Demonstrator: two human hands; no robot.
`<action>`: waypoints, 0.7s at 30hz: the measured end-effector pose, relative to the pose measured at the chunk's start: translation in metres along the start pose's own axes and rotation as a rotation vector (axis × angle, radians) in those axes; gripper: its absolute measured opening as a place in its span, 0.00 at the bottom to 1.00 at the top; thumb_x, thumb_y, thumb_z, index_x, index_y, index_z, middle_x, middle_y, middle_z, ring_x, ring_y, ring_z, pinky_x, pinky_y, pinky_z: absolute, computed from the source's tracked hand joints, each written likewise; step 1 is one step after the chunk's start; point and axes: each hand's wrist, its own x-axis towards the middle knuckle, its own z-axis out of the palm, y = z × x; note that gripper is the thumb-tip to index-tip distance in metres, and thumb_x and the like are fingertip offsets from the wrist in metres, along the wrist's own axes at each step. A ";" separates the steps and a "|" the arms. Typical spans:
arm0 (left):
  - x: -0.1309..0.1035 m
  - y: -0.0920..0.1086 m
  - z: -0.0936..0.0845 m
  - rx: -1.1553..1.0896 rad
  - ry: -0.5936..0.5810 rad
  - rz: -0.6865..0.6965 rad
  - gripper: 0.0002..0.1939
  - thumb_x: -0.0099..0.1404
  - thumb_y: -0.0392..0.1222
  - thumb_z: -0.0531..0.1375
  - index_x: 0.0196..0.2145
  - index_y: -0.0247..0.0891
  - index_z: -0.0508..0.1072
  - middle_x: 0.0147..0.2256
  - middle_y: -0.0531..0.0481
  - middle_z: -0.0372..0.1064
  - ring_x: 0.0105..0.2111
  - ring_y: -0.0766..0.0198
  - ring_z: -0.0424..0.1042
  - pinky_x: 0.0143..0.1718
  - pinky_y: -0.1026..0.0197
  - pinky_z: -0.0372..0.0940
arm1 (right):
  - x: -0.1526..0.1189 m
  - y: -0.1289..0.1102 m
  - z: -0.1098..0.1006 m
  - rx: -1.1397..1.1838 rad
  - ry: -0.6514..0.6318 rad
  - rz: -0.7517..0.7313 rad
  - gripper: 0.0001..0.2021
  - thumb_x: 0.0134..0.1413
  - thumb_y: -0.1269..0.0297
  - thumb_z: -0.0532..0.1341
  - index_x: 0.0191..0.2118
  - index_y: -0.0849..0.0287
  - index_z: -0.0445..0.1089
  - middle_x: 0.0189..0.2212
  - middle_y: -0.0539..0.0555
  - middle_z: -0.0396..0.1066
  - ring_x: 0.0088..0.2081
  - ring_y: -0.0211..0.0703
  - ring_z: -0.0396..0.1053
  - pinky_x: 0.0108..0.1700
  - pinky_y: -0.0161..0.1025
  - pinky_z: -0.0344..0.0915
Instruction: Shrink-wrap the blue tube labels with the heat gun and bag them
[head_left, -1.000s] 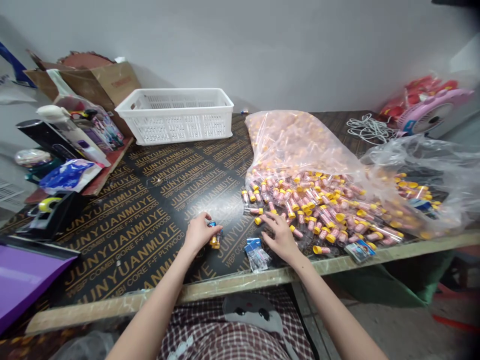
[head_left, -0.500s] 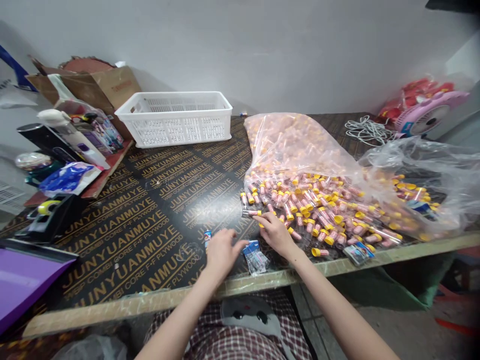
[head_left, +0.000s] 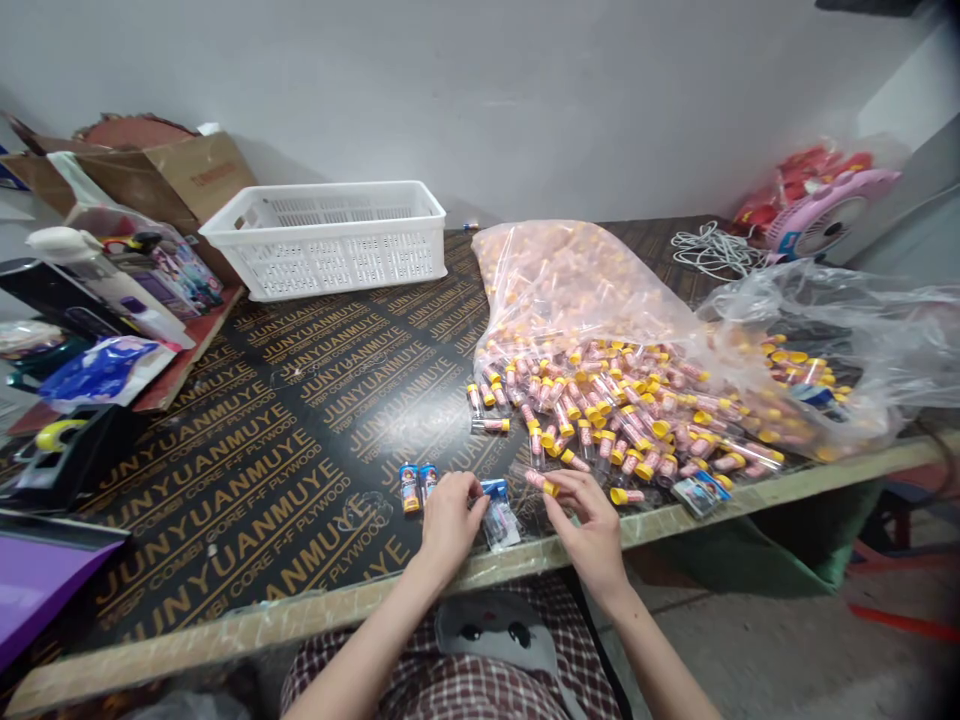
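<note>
1. One small clear tube [head_left: 534,478] with pink contents and a yellow cap is held near its cap in the right grip [head_left: 592,535], tilted, clear end pointing left.
2. Flat clear packets [head_left: 501,522] with blue tops lie near the front edge of the bench [head_left: 315,420], just beside the left grip [head_left: 450,525]; whether they touch is unclear.
3. Two slim packs [head_left: 409,488], blue at the top, lie side by side; the left one shows yellow below, the right one is partly hidden.
</note>
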 end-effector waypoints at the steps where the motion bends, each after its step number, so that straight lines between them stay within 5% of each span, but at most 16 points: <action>1: 0.000 0.000 0.000 -0.081 0.004 -0.016 0.04 0.56 0.37 0.56 0.24 0.38 0.65 0.24 0.53 0.65 0.27 0.65 0.63 0.29 0.64 0.54 | -0.003 -0.002 0.000 0.028 0.003 0.013 0.09 0.54 0.66 0.58 0.41 0.56 0.71 0.40 0.57 0.67 0.42 0.44 0.67 0.37 0.40 0.70; 6: 0.005 -0.006 0.000 -0.500 0.070 -0.181 0.05 0.52 0.37 0.58 0.25 0.38 0.63 0.18 0.58 0.60 0.20 0.70 0.59 0.23 0.68 0.52 | -0.013 -0.014 0.005 0.100 0.052 0.018 0.09 0.53 0.68 0.59 0.41 0.56 0.70 0.40 0.56 0.67 0.40 0.43 0.68 0.39 0.40 0.70; 12: 0.010 -0.008 -0.006 -0.950 0.044 -0.395 0.21 0.42 0.37 0.65 0.37 0.34 0.69 0.20 0.57 0.67 0.19 0.71 0.63 0.24 0.67 0.58 | -0.018 -0.025 0.009 0.102 0.078 0.005 0.10 0.53 0.70 0.59 0.42 0.56 0.70 0.41 0.56 0.66 0.40 0.42 0.67 0.38 0.38 0.69; 21: 0.011 -0.006 -0.013 -1.145 0.231 -0.509 0.17 0.42 0.49 0.69 0.22 0.31 0.75 0.20 0.53 0.69 0.20 0.72 0.65 0.25 0.68 0.61 | -0.027 -0.022 0.014 0.072 0.109 -0.092 0.13 0.52 0.73 0.60 0.44 0.56 0.70 0.41 0.57 0.67 0.44 0.46 0.66 0.42 0.43 0.68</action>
